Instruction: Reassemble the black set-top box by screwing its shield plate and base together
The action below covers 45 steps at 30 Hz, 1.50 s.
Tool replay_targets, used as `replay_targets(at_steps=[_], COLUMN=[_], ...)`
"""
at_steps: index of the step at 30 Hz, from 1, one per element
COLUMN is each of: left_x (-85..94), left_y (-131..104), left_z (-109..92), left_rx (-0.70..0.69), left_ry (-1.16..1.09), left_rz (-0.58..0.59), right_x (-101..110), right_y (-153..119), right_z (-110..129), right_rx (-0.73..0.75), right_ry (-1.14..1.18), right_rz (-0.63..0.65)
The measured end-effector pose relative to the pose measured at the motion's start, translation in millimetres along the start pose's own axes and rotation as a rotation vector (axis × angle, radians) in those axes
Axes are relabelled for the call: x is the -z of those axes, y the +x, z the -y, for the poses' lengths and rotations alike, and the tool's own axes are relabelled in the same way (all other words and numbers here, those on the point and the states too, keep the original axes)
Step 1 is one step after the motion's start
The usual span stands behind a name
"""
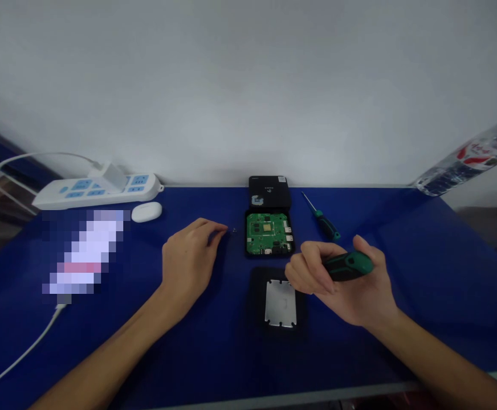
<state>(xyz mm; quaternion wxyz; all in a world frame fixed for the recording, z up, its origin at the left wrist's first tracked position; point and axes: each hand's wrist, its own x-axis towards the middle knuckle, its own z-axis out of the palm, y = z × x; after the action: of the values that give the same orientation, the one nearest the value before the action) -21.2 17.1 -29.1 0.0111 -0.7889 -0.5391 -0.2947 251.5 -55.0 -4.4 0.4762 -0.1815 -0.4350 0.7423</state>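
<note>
My left hand [191,253] is above the blue table with thumb and fingertips pinched together, beside a few tiny pieces, perhaps screws [233,230]; whatever the pinch holds is too small to make out. Fingers of my right hand [345,279] wrap round a green and black screwdriver handle [350,266]. Between the hands lies an open black case with a green circuit board [266,234]. Behind it sits a black lid [269,192]. Nearer me, a silver metal plate [281,303] rests on a dark mat or panel [257,296], partly behind my right fingers.
A second green and black screwdriver [326,224] lies right of the case. At the left are a white power strip [98,193] with a plug, a white oval case [146,212] and a blurred phone [88,250] on a cable. A wrapped bottle pack [475,156] stands far right.
</note>
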Motion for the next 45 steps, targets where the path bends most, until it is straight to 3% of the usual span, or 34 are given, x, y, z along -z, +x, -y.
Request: replay_targets(at_steps=[11,25,45], left_x=[1.8,-0.4,-0.7], left_y=[0.9,-3.6,-4.0], left_z=[-3.4,-8.4,-11.1], left_rx=[0.111,0.037,0.034], left_ry=[0.034,-0.001,0.03], left_rz=[0.046,0.018,0.005], right_x=[0.1,0.1,-2.8], right_y=[-0.6,-1.1,2.9], right_z=[-0.3,0.7,6.3], right_rx=[0.005,-0.015,0.002], right_ry=[0.0,-0.016,0.041], right_rz=[-0.008,-0.026,-0.033])
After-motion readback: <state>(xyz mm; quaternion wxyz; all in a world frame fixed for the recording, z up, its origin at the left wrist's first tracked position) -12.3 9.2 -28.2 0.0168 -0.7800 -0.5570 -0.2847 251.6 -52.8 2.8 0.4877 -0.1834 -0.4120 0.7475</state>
